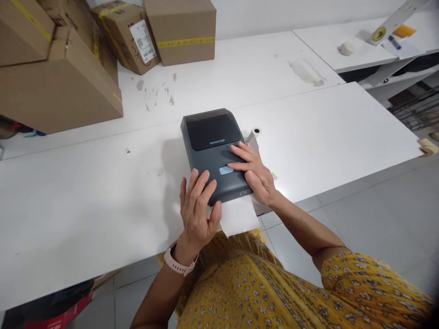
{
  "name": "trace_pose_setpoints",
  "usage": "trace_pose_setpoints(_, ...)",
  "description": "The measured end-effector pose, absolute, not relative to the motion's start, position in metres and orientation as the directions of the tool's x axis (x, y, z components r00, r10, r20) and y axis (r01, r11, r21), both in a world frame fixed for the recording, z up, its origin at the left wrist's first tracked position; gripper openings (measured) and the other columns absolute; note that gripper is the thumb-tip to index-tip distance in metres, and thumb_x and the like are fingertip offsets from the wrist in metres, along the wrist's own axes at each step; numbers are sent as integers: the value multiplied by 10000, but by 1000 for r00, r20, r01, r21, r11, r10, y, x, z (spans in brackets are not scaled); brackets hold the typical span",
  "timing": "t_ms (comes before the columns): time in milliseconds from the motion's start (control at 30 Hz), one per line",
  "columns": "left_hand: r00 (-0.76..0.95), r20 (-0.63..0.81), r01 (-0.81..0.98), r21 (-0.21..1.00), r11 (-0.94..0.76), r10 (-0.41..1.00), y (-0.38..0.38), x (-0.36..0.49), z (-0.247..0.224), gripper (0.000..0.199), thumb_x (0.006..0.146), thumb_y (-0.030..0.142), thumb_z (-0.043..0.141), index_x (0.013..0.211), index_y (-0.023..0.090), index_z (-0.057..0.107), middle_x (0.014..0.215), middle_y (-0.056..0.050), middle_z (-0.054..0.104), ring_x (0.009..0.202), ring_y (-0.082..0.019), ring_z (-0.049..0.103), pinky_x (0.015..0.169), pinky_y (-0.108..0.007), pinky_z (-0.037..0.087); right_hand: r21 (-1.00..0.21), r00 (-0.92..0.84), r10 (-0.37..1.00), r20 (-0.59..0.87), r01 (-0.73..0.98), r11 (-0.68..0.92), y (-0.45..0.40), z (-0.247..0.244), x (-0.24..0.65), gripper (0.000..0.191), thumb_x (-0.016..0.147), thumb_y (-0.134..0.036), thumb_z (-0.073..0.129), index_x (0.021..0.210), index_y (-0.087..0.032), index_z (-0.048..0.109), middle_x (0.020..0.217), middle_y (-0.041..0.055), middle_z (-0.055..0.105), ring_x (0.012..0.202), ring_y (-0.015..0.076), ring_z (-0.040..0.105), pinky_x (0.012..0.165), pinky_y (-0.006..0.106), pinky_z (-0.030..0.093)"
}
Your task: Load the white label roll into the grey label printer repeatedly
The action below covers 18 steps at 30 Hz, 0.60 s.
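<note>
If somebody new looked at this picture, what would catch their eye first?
Probably the dark printer mid-picture on the white table, with the left hand at its near left corner and the right hand over its right side. Next, perhaps, the white paper at its near edge and the yellow patterned clothing below. Cardboard boxes crowd the upper left.

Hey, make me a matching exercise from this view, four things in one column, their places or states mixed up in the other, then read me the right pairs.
Things:
1. Printer
2. Left hand
3. Right hand
4. White paper

Places and states:
A. A fingertip at the light-blue button
B. Jutting out at the printer's near edge
C. On the white table, under both hands
D. Pale pink strap around its wrist

Right pairs: 1-C, 2-D, 3-A, 4-B
</note>
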State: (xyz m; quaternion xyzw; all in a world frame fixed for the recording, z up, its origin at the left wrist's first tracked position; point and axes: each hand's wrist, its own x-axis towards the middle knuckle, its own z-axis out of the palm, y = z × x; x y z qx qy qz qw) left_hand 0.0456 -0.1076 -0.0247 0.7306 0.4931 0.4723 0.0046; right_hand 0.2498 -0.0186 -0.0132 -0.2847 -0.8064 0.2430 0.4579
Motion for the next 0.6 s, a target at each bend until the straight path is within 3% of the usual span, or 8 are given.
trace_pose_setpoints(67, -115, 641, 645, 629, -434, 759, -125, 46, -28, 369, 969, 250, 591, 1334, 196, 573, 1424, -151, 606, 1387, -296, 564, 1129, -519, 485, -668, -395, 712, 580, 269, 693, -20, -13, 248, 423, 1085, -357, 346, 1412, -463, 593, 1618, -136, 486, 1577, 206, 359, 1335, 588, 212)
trace_pose_setpoints(133, -352, 527, 478, 812, -336, 774, -144, 48, -32, 180, 981, 280, 597, 1138, 201, 634, 1164, -100, 664, 1072, -218, 676, 900, -383, 576, -681, -379, 744, 550, 312, 662, -21, -12, 247, 419, 1081, -431, 324, 1370, -454, 626, 1593, -120, 522, 1569, 217, 376, 1329, 606, 226)
trace_pose_setpoints(167, -364, 384, 356, 899, -254, 849, -153, 50, -33, 140, 1001, 316, 575, 1026, 199, 646, 988, -63, 665, 883, -176, 667, 766, -318, 564, -688, -375, 759, 533, 331, 646, -22, -11, 247, 428, 1078, -464, 311, 1353, -449, 639, 1584, -114, 532, 1569, 220, 375, 1329, 612, 227)
trace_pose_setpoints(233, -181, 8, 117, 993, 13, 983, -163, 55, -32, 300, 1015, 429, 558, 844, 191, 619, 723, -6, 599, 613, -121, 553, 576, -252, 462, -693, -367, 771, 521, 346, 633, -22, -11, 246, 451, 1073, -509, 289, 1329, -443, 655, 1574, -111, 543, 1573, 224, 366, 1330, 620, 222)
trace_pose_setpoints(300, 84, -305, -25, 951, 307, 949, -163, 64, -29, 430, 957, 566, 612, 759, 185, 584, 583, 22, 548, 495, -95, 460, 492, -238, 370, -690, -359, 767, 532, 341, 638, -23, -11, 246, 449, 1074, -508, 286, 1323, -447, 654, 1572, -117, 542, 1575, 223, 363, 1328, 625, 221)
trace_pose_setpoints(367, 170, -446, -125, 875, 468, 879, -157, 73, -26, 512, 845, 657, 705, 717, 184, 560, 523, 39, 510, 454, -79, 408, 457, -231, 312, -684, -357, 757, 548, 330, 651, -23, -12, 245, 428, 1080, -482, 298, 1327, -453, 647, 1574, -121, 539, 1569, 220, 373, 1322, 627, 234)
trace_pose_setpoints(467, 121, -503, -254, 818, 517, 856, -147, 84, -20, 550, 704, 664, 822, 706, 169, 581, 523, 56, 477, 462, -58, 360, 449, -219, 272, -670, -366, 735, 571, 310, 675, -22, -12, 245, 406, 1085, -438, 320, 1336, -446, 639, 1574, -111, 544, 1561, 214, 389, 1310, 622, 264)
trace_pose_setpoints(600, 72, -500, -317, 809, 495, 863, -146, 90, -14, 541, 663, 625, 865, 673, 157, 593, 508, 63, 456, 471, -48, 334, 457, -215, 255, -654, -364, 704, 610, 269, 707, -20, -14, 245, 391, 1087, -396, 342, 1340, -428, 637, 1573, -99, 549, 1556, 206, 398, 1303, 607, 283)
